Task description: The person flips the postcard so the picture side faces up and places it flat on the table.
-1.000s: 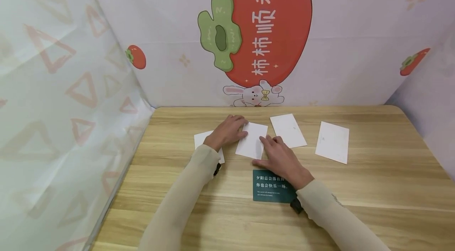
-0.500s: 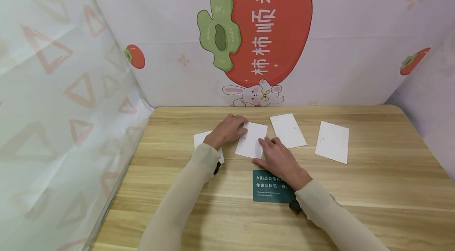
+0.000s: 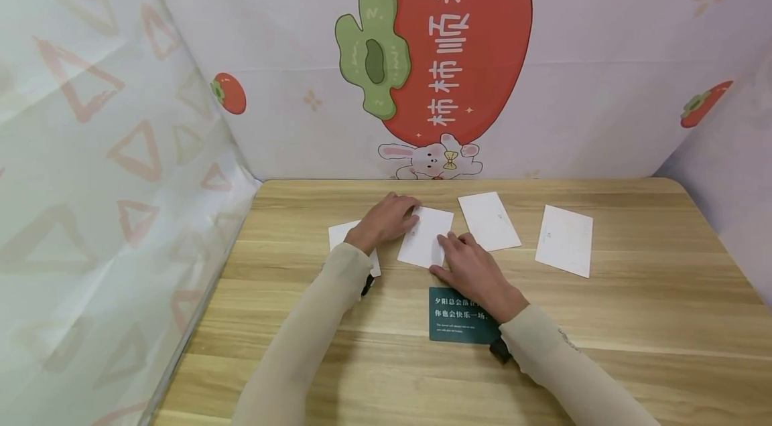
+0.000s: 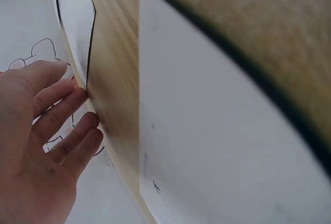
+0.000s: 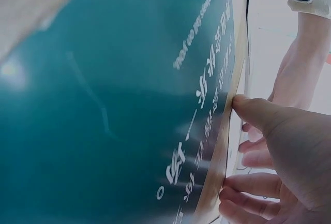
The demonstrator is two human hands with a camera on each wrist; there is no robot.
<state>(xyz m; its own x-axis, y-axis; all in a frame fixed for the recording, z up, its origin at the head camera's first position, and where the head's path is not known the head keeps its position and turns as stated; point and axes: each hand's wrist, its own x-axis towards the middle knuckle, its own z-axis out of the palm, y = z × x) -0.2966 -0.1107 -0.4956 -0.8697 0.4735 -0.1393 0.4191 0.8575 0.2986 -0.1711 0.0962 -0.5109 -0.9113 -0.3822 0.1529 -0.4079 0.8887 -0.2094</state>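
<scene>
A plain white card lies flat on the wooden table between both hands. My left hand rests at its left and upper-left edges, with loosely bent, spread fingers. At the right edge, the fingertips of my right hand touch the card, and its thumb lies by the lower right corner. Below that hand is a dark green card with white writing, partly hidden by the right wrist. Another white card lies partly under the left forearm; a large white card fills much of the left wrist view.
Two more white cards lie to the right, one tilted card close by and one farther off. The wooden table meets a printed cloth backdrop at its far edge. Cloth also hangs along both sides.
The white card between my hands has shifted very slightly left, with the right fingertips following it. The hands otherwise keep nearly the same place, and the other cards lie as before.
</scene>
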